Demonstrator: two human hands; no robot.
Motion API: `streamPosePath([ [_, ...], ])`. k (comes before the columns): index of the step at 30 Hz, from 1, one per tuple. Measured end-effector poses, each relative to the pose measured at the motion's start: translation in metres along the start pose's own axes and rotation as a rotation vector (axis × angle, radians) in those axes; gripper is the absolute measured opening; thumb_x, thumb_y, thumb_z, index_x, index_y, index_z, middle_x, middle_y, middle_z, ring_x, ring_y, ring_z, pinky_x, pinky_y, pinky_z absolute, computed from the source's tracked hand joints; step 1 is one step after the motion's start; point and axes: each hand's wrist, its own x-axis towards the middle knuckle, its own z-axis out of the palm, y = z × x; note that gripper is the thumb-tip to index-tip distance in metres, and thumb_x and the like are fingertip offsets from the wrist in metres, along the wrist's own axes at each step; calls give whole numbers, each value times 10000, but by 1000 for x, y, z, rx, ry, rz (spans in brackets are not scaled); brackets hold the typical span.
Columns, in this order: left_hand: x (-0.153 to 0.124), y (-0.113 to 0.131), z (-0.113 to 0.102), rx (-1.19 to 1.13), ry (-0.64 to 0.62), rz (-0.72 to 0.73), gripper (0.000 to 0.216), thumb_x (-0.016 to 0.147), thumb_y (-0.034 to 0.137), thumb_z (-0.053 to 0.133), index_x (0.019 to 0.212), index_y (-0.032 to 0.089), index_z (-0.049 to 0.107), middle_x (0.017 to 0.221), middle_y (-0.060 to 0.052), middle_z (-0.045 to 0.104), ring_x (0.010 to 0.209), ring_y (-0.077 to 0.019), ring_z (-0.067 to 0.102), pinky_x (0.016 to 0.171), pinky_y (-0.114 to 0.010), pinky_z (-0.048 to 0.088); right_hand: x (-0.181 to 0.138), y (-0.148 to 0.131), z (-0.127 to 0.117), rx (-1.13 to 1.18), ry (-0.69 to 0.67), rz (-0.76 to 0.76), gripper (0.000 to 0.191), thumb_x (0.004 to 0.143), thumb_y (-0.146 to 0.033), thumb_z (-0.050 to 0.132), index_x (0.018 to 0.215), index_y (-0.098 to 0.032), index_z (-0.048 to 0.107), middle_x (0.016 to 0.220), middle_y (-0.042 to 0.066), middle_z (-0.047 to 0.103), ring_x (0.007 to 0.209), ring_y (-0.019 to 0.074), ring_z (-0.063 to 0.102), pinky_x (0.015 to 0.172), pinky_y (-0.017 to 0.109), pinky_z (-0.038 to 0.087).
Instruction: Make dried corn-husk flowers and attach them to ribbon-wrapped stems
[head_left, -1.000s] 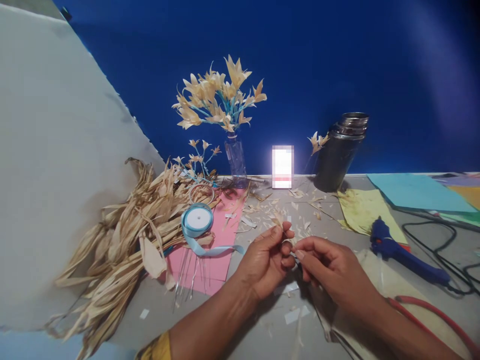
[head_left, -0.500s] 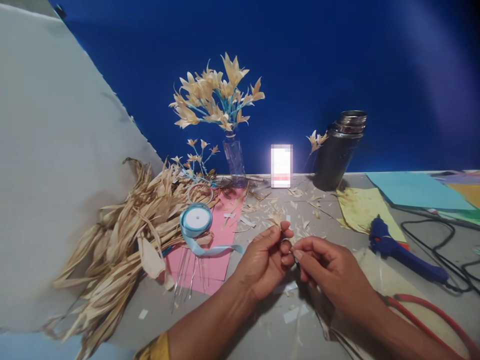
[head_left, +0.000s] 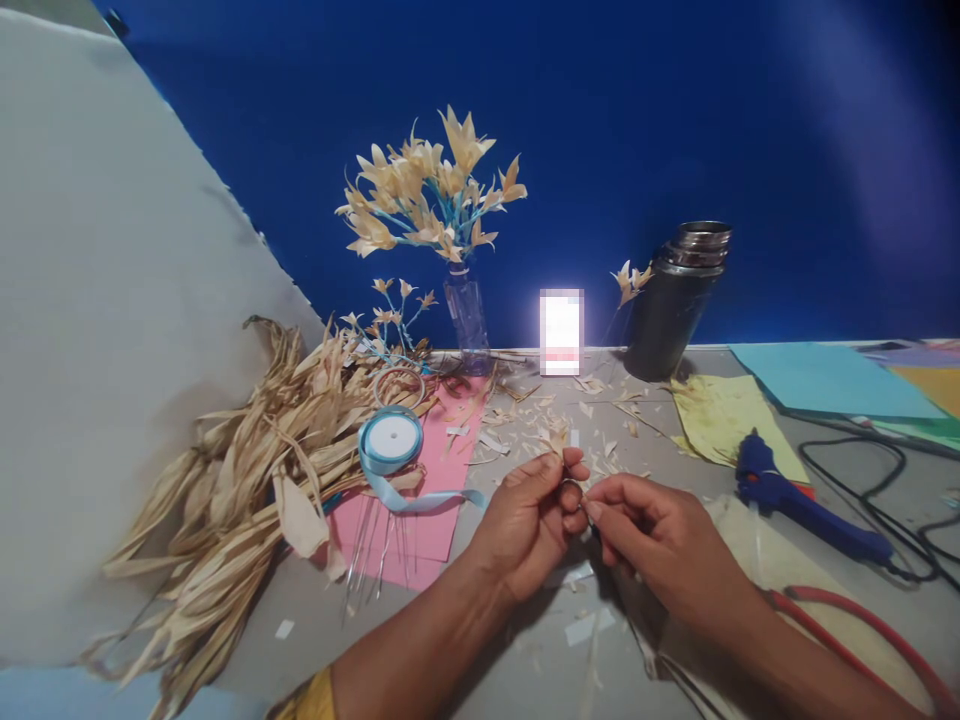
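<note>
Between the thumb and fingers of my left hand (head_left: 529,520) is a small pale husk flower (head_left: 556,441), its petals pointing up. My right hand (head_left: 656,540) is closed in a pinch just to the right, close against the left fingertips. What it pinches is too thin to make out clearly; it may be the flower's stem. Left of my hands lies a spool of light blue ribbon (head_left: 391,436), its loose end trailing toward my left wrist. Several thin wires (head_left: 375,545) rest on pink paper (head_left: 442,525) below the spool.
Dried corn husks (head_left: 247,480) heap at left. Finished husk flowers (head_left: 420,180) stand in a clear bottle (head_left: 466,315). A dark flask (head_left: 675,310), lit phone (head_left: 562,333) and blue glue gun (head_left: 810,510) with its cable are beyond. Red-handled pliers (head_left: 862,620) lie near my right forearm.
Both hands stay almost in place with the flower held between them. The whole view has shifted very slightly.
</note>
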Motion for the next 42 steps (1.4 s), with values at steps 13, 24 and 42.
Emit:
streamPosePath([
  [13, 1, -15, 1, 70, 39, 100, 274, 730, 278, 868, 841, 80, 717, 698, -9, 576, 539, -45, 436, 489, -148, 372, -1, 6, 7, -18, 46, -34, 272, 907, -399, 567, 764, -203, 689, 595, -9, 645, 535, 139, 579, 527, 245, 445],
  [24, 1, -10, 1, 116, -11, 109, 223, 770, 213, 805, 917, 58, 741, 788, -60, 642, 591, -74, 514, 551, -193, 450, 5, 3, 0, -30, 28, 0, 307, 856, -460, 576, 697, -205, 639, 501, -24, 581, 460, 133, 521, 477, 245, 410],
  [42, 5, -4, -4, 44, 38, 9, 236, 851, 313, 762, 889, 88, 700, 793, -31, 630, 514, -48, 481, 460, -167, 395, -1, 9, 1, -99, 23, -65, 259, 914, -407, 545, 808, -212, 680, 548, -36, 586, 504, 138, 506, 502, 251, 385],
])
